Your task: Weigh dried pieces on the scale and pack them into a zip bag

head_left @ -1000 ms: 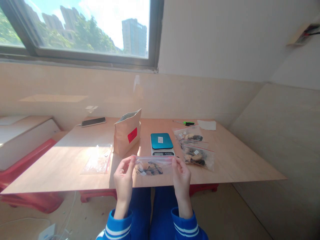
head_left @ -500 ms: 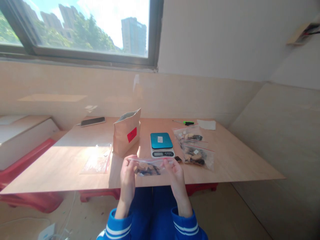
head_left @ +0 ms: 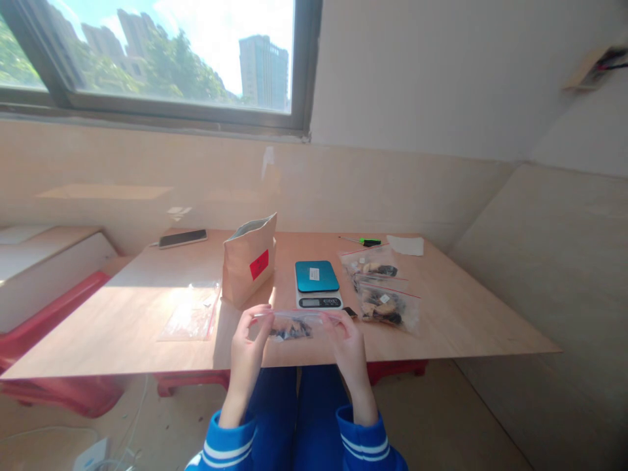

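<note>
A small clear zip bag (head_left: 293,325) with dark and tan pieces inside is held level above the near edge of the wooden table (head_left: 461,320). My left hand (head_left: 246,348) pinches its left end and my right hand (head_left: 347,345) pinches its right end, fingers closed on the top strip. Just behind the bag stands a small scale with a teal top (head_left: 316,281). A brown paper pouch with a red label (head_left: 248,263) stands open to the left of the scale.
Two filled zip bags (head_left: 383,294) lie right of the scale. Empty clear bags (head_left: 191,313) lie in sunlight at the left. A phone (head_left: 182,238), a green-handled tool (head_left: 367,241) and a white paper (head_left: 405,244) lie at the back. Red stools (head_left: 59,314) stand under the table.
Both hands have drawn closer together and dropped slightly, and the bag between them has tipped flatter, so less of its contents shows.
</note>
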`<state>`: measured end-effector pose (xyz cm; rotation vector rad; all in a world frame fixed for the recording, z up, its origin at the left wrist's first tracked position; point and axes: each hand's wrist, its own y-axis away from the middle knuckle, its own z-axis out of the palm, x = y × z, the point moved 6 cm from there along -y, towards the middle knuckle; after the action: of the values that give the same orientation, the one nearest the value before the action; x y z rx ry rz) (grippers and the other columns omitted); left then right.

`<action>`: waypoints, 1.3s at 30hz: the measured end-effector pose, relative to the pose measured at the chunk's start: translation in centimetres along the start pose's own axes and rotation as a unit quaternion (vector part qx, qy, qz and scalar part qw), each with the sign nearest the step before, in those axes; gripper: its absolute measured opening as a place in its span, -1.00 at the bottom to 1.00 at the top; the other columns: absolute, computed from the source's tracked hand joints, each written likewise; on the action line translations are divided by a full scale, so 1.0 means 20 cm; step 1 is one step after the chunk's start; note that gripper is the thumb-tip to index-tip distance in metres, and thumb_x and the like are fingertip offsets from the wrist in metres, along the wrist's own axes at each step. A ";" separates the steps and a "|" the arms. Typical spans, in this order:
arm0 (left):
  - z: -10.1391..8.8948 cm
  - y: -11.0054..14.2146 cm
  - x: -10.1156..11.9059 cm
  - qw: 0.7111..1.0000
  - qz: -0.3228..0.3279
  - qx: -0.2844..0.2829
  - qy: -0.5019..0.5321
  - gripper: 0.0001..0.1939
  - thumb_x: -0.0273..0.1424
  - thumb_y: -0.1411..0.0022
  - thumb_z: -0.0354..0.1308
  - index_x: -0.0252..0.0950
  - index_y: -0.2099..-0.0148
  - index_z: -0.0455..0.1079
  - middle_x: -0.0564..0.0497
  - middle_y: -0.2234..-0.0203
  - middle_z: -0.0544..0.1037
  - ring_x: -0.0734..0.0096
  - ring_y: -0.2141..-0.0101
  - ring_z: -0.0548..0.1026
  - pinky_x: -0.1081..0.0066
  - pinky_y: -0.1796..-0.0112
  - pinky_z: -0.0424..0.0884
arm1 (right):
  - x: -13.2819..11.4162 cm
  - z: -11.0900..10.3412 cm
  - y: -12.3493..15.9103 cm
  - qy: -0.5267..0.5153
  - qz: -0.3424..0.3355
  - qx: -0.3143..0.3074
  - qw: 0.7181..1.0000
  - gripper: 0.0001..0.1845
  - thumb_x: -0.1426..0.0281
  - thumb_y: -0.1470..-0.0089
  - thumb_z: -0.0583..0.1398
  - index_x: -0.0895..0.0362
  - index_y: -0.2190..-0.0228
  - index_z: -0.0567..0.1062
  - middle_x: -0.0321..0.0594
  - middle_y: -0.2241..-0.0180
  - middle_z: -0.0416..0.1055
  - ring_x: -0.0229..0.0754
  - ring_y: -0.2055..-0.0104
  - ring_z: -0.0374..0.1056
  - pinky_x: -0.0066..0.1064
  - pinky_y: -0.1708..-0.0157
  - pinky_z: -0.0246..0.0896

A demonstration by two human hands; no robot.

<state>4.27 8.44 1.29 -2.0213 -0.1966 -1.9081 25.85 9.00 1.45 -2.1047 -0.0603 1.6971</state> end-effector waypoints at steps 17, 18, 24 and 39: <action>-0.05 0.04 0.05 0.998 0.010 0.050 -0.044 -0.61 -0.05 -0.05 0.22 -0.26 0.24 0.51 -0.10 0.21 0.57 0.10 0.08 0.47 0.22 0.04 0.34 | -0.13 -0.01 0.02 0.059 -0.104 0.021 0.993 -0.84 0.32 -0.16 0.15 0.12 0.38 0.49 -0.17 0.33 0.46 -0.13 0.22 0.38 -0.24 0.13 0.29; -0.04 0.04 0.06 0.998 0.017 0.049 -0.045 -0.63 -0.06 -0.06 0.22 -0.26 0.24 0.51 -0.10 0.21 0.57 0.10 0.08 0.47 0.22 0.04 0.34 | -0.14 -0.01 0.02 0.086 -0.118 0.033 0.989 -0.85 0.33 -0.17 0.14 0.11 0.33 0.50 -0.15 0.27 0.47 -0.10 0.17 0.38 -0.19 0.08 0.27; 0.00 0.07 0.12 0.995 0.085 0.007 -0.051 -0.77 -0.17 -0.14 0.19 -0.21 0.26 0.49 -0.05 0.21 0.55 0.19 0.13 0.48 0.27 0.06 0.35 | -0.34 0.11 0.04 0.183 -0.222 -0.039 0.957 -0.72 0.45 -0.16 0.12 0.06 0.07 0.43 -0.14 0.02 0.44 -0.03 -0.13 0.23 -0.07 -0.13 0.04; 0.03 0.09 0.17 0.995 0.059 -0.083 0.018 -0.78 -0.21 -0.19 0.15 -0.26 0.26 0.41 0.02 0.39 0.52 0.36 0.33 0.51 0.44 0.30 0.43 | -0.42 0.19 0.02 0.115 -0.235 -0.175 0.949 -0.87 0.36 -0.19 0.16 0.06 0.34 0.52 -0.26 0.37 0.51 -0.15 0.26 0.39 -0.28 0.18 0.21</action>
<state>5.68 6.44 4.37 -2.0510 0.0916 -1.9402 20.12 7.30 8.45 -2.2813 -0.7793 1.2145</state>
